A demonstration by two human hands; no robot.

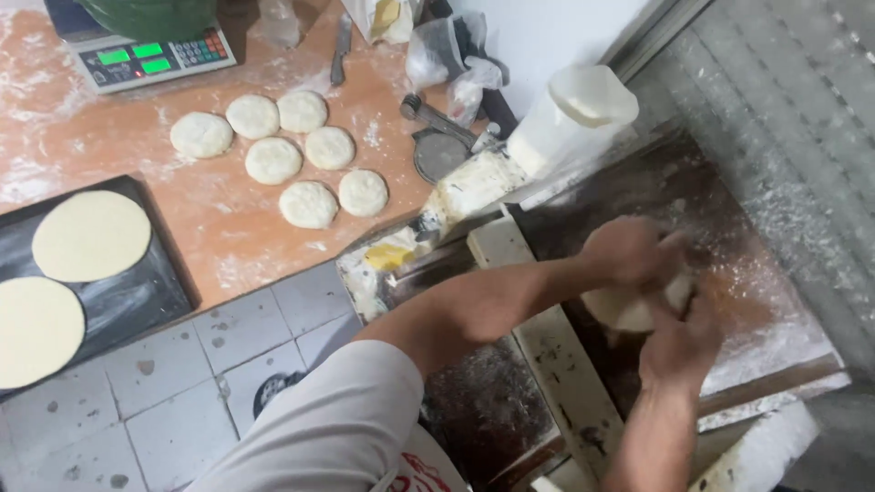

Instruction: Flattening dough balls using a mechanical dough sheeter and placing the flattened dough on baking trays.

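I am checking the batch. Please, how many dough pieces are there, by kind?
Thick dough rounds on the floured table: 7
Flat rolled discs on the black tray: 2
Dough piece between left hand and right hand: 1
Total: 10

Grey tiled floor below; floury orange-brown surface above it; white wall behind; corrugated metal panel at right, dusted with flour.
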